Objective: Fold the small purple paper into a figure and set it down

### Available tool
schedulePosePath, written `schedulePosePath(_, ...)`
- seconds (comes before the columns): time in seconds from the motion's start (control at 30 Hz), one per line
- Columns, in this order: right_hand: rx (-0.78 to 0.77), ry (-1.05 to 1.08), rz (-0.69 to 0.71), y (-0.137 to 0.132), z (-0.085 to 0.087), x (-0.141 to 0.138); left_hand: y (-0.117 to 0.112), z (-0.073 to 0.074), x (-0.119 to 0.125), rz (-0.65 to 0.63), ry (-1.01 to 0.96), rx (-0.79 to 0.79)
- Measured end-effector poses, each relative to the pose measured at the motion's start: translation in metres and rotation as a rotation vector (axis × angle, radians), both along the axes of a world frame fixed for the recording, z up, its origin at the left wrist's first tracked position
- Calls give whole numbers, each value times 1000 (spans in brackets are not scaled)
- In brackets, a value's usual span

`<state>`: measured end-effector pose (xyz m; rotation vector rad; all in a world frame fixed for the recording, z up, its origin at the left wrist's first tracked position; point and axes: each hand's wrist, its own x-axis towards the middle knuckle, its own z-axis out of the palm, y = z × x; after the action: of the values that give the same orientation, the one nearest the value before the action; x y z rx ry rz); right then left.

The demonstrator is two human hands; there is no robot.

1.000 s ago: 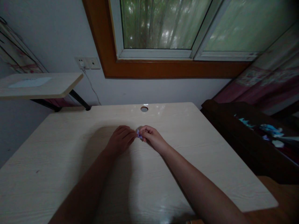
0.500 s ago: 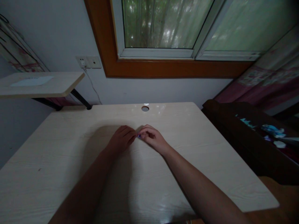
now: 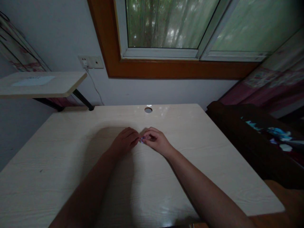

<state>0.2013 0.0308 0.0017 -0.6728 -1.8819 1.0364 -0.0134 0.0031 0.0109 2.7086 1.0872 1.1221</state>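
Between my fingertips, over the middle of the pale desk (image 3: 163, 177), is a small blue-purple object (image 3: 142, 139), too small to name. From the left, my left hand (image 3: 125, 139) pinches its near side, fingers closed and curled downward. On the other side my right hand (image 3: 155, 139) grips it between thumb and forefinger, the remaining fingers curled. The two sets of fingertips almost meet, and they cover most of the object. Both wrists lie low, close to the desk surface.
A raised shelf (image 3: 42, 90) with a paper sheet (image 3: 33, 81) stands at the back left. Near the back edge is a round cable hole (image 3: 148, 110). A wall socket (image 3: 90, 62) with a white cable is behind. Dark brown furniture (image 3: 237, 136) borders the desk's right side.
More of the blue-purple object shows between the fingertips now. My right thumb and fingers have shifted slightly; my left hand is nearly still.
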Motion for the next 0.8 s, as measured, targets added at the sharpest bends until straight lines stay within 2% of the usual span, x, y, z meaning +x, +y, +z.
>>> schedulePosePath(0.23,115,-21,-43,-3,8,0,-1,-1,1,18,-71,-56)
schedulePosePath(0.53,92,-24,-58,-1,4,0,-1,-3,0,43,-91,-77)
schedulePosePath(0.8,96,-60,-75,-1,4,-1,-2,-5,4,63,-189,-131)
